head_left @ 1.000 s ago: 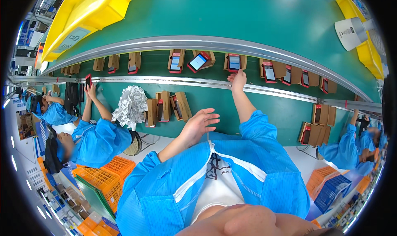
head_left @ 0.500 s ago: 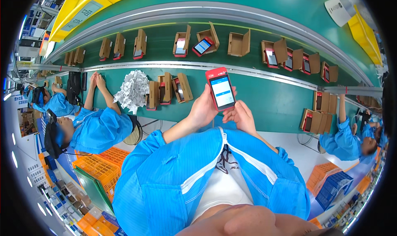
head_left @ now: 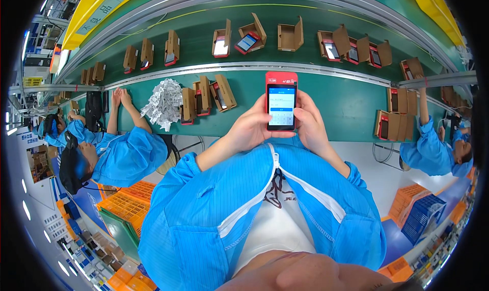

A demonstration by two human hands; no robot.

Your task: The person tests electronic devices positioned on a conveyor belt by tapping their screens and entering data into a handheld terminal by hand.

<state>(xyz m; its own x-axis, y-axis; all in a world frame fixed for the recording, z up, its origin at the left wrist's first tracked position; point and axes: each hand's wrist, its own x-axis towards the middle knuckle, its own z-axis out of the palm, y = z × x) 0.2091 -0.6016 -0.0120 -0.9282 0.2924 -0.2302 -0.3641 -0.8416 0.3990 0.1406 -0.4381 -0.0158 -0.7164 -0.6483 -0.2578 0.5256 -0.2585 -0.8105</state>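
A red handheld payment terminal [head_left: 281,105] with a lit touchscreen stands upright before me, over the near edge of the green workbench [head_left: 326,112]. On the screen are a form and a keypad. My left hand [head_left: 250,128] is wrapped round its left side and lower end, with the thumb over the screen's lower left edge. At the right side my right hand [head_left: 309,122] grips it too, its thumb by the screen's right edge. Beyond it, an open cardboard box [head_left: 289,37] and another box with a tilted red terminal [head_left: 247,42] sit on the conveyor belt [head_left: 196,38].
Left of my hands lie a heap of printed paper slips [head_left: 162,103] and several boxed terminals [head_left: 222,93]. More open boxes [head_left: 397,124] stand at the bench's right. Co-workers in blue sit at the left [head_left: 127,156] and right [head_left: 433,151]. Orange crates [head_left: 125,207] stand behind.
The terminal has turned straighter and moved slightly right. My right hand has come up from below its corner to grip its right side. The screen now displays a keypad.
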